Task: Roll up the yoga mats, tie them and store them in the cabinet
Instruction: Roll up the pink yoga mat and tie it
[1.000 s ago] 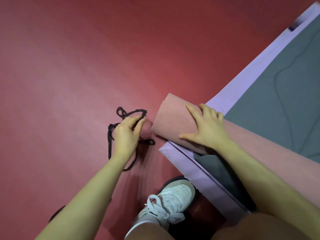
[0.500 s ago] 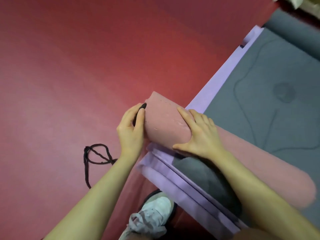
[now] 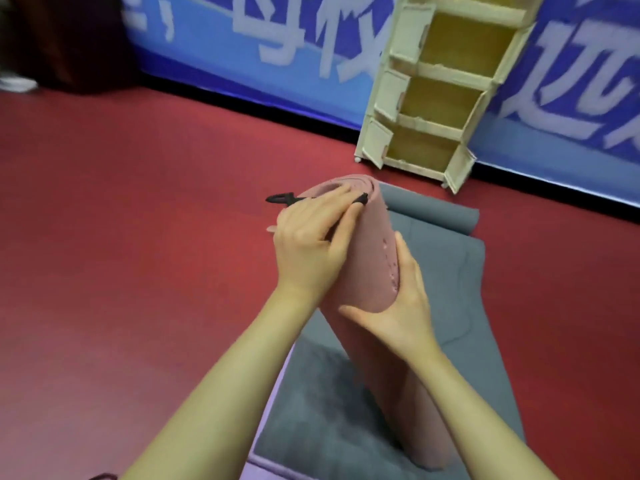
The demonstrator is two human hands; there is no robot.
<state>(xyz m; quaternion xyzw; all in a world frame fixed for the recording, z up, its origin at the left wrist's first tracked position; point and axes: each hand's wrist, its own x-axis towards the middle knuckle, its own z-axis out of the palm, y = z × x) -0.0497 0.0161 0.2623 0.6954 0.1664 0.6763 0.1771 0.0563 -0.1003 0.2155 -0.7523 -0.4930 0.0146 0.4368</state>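
Rolled mat held tilted, cord pressed near its far end

A thin black cord is pinched against the rolled pink foam yoga mat by the left hand, nearer the raised far end; the roll's long axis slants back toward the body, and it is cupped from below-right by the right hand.

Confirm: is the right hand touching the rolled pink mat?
Touching. Head view: the right hand wraps the rolled pink mat, with no gap visible.
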